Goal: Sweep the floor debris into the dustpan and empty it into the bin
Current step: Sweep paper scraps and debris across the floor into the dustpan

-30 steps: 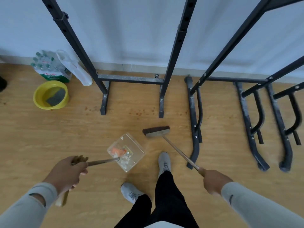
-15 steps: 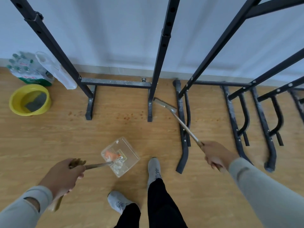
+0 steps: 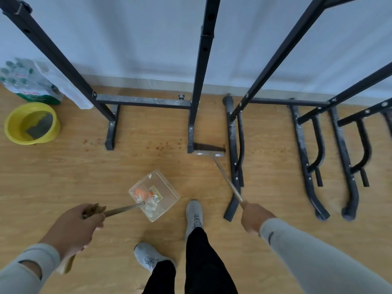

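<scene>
Since half a second ago the broom (image 3: 209,153) head has come back from beside the rack (image 3: 233,145) base and now lies flat on the floor, well ahead of the right hand (image 3: 253,217), whose fingers wrap its handle. Left hand (image 3: 76,228) fingers grip the dustpan (image 3: 154,195) handle; the clear pan, just beyond them, holds orange and pale scraps. I judge another sweep is starting. A yellow bucket (image 3: 12,126) sits far left.

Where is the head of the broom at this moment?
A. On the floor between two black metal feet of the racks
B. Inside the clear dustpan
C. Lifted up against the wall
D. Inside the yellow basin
A: the broom head rests on the wooden floor between one rack foot and another, away from the dustpan.
</scene>
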